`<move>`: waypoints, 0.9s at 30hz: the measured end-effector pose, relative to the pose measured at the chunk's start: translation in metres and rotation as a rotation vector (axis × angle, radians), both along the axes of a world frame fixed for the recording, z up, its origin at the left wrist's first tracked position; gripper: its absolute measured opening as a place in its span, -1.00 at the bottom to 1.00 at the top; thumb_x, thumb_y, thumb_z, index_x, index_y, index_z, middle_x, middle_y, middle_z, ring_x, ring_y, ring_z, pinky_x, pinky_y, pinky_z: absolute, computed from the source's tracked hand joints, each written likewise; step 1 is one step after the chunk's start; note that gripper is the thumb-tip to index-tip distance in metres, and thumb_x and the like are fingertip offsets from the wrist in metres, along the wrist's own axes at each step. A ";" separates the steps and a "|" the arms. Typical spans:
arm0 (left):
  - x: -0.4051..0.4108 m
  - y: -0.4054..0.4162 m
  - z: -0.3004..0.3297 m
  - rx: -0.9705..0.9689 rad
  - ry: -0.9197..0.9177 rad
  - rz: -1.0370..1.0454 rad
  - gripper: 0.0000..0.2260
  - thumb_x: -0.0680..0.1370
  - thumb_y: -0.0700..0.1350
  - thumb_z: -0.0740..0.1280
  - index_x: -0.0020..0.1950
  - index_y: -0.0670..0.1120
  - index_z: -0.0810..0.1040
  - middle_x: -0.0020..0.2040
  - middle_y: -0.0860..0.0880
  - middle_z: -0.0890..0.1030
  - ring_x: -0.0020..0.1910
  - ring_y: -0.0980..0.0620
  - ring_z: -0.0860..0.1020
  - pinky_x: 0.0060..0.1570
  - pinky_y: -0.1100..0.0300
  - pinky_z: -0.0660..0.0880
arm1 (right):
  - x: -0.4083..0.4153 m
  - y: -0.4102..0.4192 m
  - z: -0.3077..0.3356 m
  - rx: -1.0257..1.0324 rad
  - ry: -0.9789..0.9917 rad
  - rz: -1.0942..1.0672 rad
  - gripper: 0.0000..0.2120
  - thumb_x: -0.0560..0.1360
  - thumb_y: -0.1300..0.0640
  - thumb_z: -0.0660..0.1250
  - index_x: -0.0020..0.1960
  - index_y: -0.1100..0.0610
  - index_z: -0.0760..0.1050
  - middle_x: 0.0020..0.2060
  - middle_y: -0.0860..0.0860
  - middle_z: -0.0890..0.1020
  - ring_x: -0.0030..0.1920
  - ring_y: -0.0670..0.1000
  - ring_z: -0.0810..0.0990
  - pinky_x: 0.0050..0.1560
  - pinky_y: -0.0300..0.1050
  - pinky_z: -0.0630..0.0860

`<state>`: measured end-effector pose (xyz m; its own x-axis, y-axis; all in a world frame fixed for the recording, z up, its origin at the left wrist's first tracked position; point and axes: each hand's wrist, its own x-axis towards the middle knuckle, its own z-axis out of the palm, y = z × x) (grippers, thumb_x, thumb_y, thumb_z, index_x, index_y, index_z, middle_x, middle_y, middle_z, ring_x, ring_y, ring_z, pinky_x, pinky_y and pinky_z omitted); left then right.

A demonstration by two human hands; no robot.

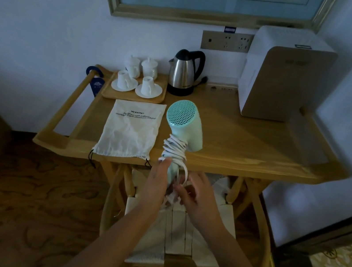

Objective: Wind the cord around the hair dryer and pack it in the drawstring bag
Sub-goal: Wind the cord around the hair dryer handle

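A mint-green hair dryer (186, 123) is held upright over the front edge of the wooden table (249, 145), grille end up. Its white cord (176, 148) is wrapped in several loops around the handle. My left hand (157, 179) grips the lower handle. My right hand (195, 192) pinches the loose end of the cord just beside the handle, with a loop arching above the fingers. The white drawstring bag (131, 128) lies flat on the table to the left of the dryer, its black drawstring hanging over the edge.
A steel kettle (184, 73) stands at the back, with a wooden tray of white cups (135, 82) to its left. A large white appliance (282, 74) occupies the back right. A chair with a woven seat (177, 231) sits under the table.
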<state>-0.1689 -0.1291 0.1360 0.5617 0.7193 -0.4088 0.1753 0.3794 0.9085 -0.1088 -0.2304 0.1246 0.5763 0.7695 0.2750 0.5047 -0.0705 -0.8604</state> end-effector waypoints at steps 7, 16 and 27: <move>-0.008 -0.013 0.002 0.508 0.033 -0.099 -0.76 0.45 0.20 0.21 0.00 0.10 0.42 -0.15 0.10 0.59 -0.21 0.13 0.62 -0.22 0.02 0.61 | -0.011 -0.004 -0.016 0.097 0.384 0.136 -0.79 0.52 0.23 0.26 0.09 0.00 0.40 -0.09 0.00 0.54 -0.20 -0.11 0.57 -0.24 -0.22 0.54; -0.004 -0.022 0.005 0.627 -0.003 -0.188 -0.78 0.38 0.30 0.19 -0.10 0.22 0.37 -0.18 0.10 0.60 -0.28 0.22 0.61 -0.43 0.30 0.51 | -0.019 -0.003 -0.018 0.274 0.547 -0.032 -0.71 0.52 0.33 0.22 0.14 0.01 0.42 -0.09 0.17 0.61 -0.18 0.13 0.63 -0.28 0.08 0.58; -0.006 -0.019 -0.003 0.406 -0.100 -0.030 -0.98 0.53 0.02 0.26 -0.06 0.12 0.47 -0.24 0.25 0.62 -0.25 0.28 0.60 -0.38 0.42 0.47 | -0.012 -0.011 -0.014 0.092 0.635 0.253 -0.91 0.53 0.20 0.25 0.03 0.15 0.43 -0.18 -0.02 0.57 -0.22 -0.05 0.57 -0.30 -0.16 0.52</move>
<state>-0.1747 -0.1478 0.1329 0.6070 0.7938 -0.0379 0.0843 -0.0169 0.9963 -0.1209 -0.2414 0.1105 0.4531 0.8914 0.0139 -0.1081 0.0705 -0.9916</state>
